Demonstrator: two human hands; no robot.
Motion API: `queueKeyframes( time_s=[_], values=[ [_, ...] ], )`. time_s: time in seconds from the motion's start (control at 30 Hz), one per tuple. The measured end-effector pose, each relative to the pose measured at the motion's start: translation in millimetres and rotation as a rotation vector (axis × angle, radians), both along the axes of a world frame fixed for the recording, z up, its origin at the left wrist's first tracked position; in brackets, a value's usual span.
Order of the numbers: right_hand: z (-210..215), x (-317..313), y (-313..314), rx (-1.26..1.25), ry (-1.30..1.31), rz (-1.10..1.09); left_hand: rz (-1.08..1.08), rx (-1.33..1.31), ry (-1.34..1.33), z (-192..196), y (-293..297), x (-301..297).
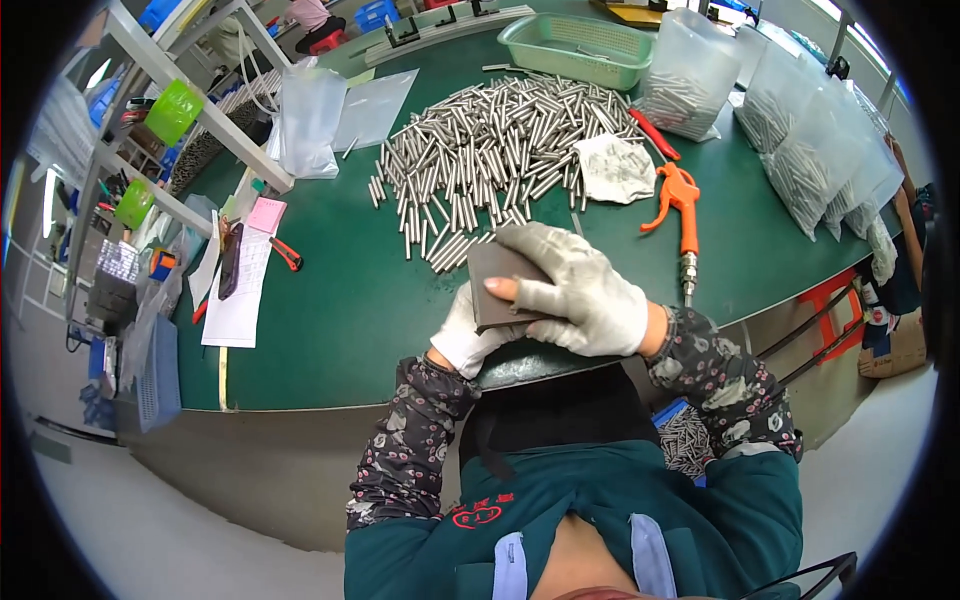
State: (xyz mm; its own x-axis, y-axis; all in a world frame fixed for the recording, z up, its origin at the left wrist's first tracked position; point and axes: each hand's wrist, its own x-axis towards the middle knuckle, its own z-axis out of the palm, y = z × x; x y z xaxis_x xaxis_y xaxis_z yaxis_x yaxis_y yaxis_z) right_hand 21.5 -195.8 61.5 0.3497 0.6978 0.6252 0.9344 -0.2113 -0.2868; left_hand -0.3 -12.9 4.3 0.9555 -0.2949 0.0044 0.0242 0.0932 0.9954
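A flat brown-grey rectangular block (pixel 500 275), which looks like a sanding sponge, is at the table's front edge. My right hand (pixel 585 290), in a white glove with the thumb tip bare, is closed over its right side, thumb across the top. My left hand (pixel 468 335), also gloved, lies under the block's near left side; its fingers are hidden by the block and the other hand. Just beyond both hands, a large heap of short metal pins (pixel 490 150) spreads over the green table (pixel 350 300). Whether a pin lies under the block cannot be seen.
Right of the heap lie a white rag (pixel 615 168), a red-handled tool (pixel 655 135) and an orange air gun (pixel 682 205). Pin-filled plastic bags (pixel 810 150) stand far right, a green basket (pixel 575 50) at the back. Papers (pixel 240 290) and a red cutter (pixel 287 254) lie left.
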Motion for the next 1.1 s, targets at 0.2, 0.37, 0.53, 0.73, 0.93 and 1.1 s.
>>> queueKeyframes(
  time_s=[0.2, 0.37, 0.53, 0.73, 0.93, 1.1],
  values=[
    [-5.0, 12.6, -12.3, 0.071, 0.027, -0.238, -0.085, -0.149, 0.012, -6.9, -4.6, 7.6],
    [-17.2, 27.4, -19.7, 0.037, 0.161, -0.465, -0.048, -0.17, 0.023, -1.1, -4.4, 0.6],
    [-5.9, -1.2, 3.0, -0.04, 0.003, -0.033, -0.06, -0.086, -0.016, -3.2, 3.1, -0.1],
    [4.8, -4.9, -4.3, -0.042, 0.107, -0.248, -0.161, 0.094, 0.085, 7.8, -4.8, 1.2],
    [8.8, 8.4, -8.7, 0.019, 0.203, -0.524, -0.055, -0.108, -0.018, -11.9, -10.3, -1.9],
    [8.1, 2.6, -3.4, -0.087, 0.006, -0.562, -0.068, 0.17, -0.164, -8.8, -4.4, 2.8]
  ],
)
